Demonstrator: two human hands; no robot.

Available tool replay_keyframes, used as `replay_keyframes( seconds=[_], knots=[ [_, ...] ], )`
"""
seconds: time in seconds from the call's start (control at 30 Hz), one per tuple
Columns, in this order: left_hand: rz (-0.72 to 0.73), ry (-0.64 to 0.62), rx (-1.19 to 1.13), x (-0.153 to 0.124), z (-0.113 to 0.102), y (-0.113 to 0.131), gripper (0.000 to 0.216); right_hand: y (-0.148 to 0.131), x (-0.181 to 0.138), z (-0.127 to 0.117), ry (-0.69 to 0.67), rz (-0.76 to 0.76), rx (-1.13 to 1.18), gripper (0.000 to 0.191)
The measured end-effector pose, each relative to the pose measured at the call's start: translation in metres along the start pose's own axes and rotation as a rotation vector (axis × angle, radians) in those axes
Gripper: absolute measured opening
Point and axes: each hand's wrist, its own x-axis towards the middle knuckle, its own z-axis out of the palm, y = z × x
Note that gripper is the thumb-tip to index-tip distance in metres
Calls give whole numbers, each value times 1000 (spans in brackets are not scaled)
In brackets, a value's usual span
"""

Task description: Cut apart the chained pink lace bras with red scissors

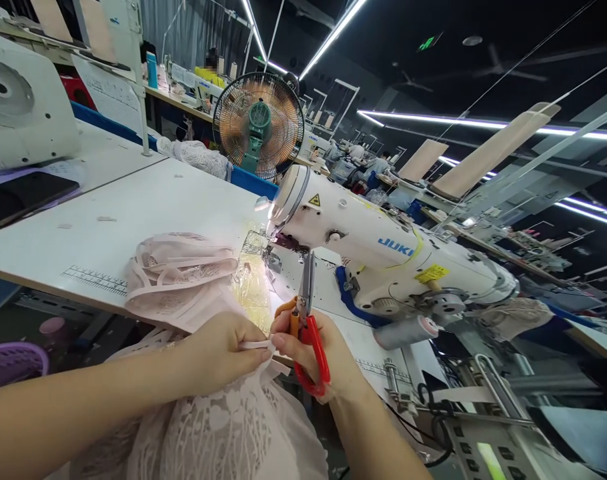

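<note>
My left hand (223,350) is closed in a pinch on a narrow white strap (256,345) at the edge of a pale pink lace garment (183,287). The garment drapes off the white table (133,200) into my lap. My right hand (328,360) touches the other end of the strap with its fingertips and grips red-handled scissors (308,333), whose blades point up toward the needle area. A white JUKI sewing machine (383,247) stands just behind the hands.
A green and orange fan (258,123) stands at the table's far edge. Another sewing machine (23,100) and a black phone (23,193) lie at the left. A purple basket (11,363) sits below the table. People work at distant stations.
</note>
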Motion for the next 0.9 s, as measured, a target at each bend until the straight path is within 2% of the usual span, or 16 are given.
replay_keyframes(
  seconds=[0.1, 0.2, 0.37, 0.57, 0.73, 0.9],
  knots=[
    [6, 34, 10, -1, 1, -2, 29, 1, -5, 2, 83, -70, -166, 13],
    [-35, 24, -49, -2, 0, -1, 27, 2, -11, 6, 171, -231, -360, 8],
    [-18, -8, -132, -1, 0, 1, 31, -2, -15, 13, 194, -435, -525, 19],
    [84, 90, -87, 0, 5, -12, 34, -5, -14, 17, 209, -560, -652, 21],
    [186, 134, 166, -4, 3, -16, 36, -6, -14, 16, 186, -536, -625, 23],
    [345, 298, 397, -9, -5, -11, 35, -6, -6, 2, 174, -225, -514, 9]
  ],
)
